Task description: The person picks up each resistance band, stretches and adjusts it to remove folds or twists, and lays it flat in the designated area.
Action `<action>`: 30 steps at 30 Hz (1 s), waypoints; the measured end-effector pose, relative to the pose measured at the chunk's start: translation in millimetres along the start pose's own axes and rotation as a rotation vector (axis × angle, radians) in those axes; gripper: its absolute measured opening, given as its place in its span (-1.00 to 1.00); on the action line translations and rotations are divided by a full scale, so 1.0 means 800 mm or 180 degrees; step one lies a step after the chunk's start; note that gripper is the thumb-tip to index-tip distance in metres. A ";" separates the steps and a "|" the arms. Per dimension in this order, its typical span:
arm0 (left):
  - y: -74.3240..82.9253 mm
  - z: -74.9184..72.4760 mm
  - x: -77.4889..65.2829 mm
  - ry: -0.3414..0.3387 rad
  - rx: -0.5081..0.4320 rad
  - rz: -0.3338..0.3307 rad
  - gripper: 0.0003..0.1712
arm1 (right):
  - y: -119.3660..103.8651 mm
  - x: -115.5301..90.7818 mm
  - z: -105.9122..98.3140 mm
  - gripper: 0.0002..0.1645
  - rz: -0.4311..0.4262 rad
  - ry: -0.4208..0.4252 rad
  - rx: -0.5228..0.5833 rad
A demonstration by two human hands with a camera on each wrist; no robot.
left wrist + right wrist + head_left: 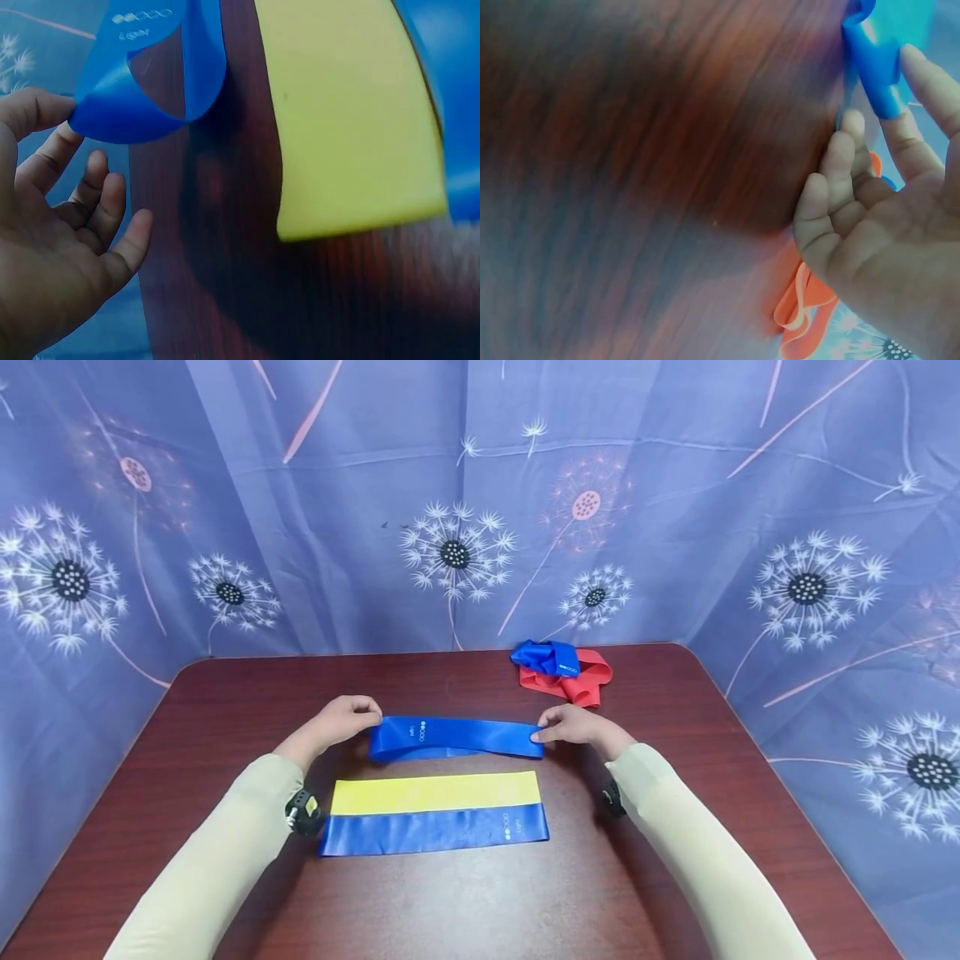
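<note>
A reddish-brown wood-grain table (457, 910) with rounded far corners is backed and flanked by a creased blue-violet curtain (360, 552). The fabric is printed with white dandelion heads (453, 553) with dark centres, fainter pink dandelion heads (586, 505), loose drifting seeds (534, 431) and slanting pink streaks (315, 410). A pale sheen is cast across the tabletop's near middle.

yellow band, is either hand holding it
No, the yellow band lies on the table, while the left hand and right hand pinch the ends of a blue band.
</note>
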State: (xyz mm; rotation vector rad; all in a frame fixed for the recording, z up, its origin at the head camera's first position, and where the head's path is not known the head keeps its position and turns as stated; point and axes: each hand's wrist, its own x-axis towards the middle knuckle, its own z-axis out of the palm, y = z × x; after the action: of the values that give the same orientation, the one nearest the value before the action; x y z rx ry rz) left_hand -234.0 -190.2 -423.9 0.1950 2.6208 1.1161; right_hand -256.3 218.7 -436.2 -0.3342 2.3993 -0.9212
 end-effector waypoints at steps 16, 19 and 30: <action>-0.013 -0.023 -0.017 -0.0202 -0.0591 -0.0055 -0.73 | 0.005 -0.011 -0.011 -0.68 0.0138 -0.0128 0.0560; -0.018 -0.017 -0.017 -0.0282 -0.0624 -0.0124 -0.76 | 0.009 -0.010 -0.009 -0.71 0.0168 -0.0101 0.0850; -0.022 0.000 -0.016 -0.0524 -0.0495 -0.0313 -0.76 | 0.009 0.000 0.007 -0.73 0.0248 0.0203 0.0844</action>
State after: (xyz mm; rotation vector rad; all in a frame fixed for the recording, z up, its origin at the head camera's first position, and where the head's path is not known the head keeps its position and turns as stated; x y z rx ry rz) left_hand -222.1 -205.1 -433.7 0.1184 2.3618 1.2092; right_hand -253.1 220.8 -444.4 -0.1117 2.2914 -1.2120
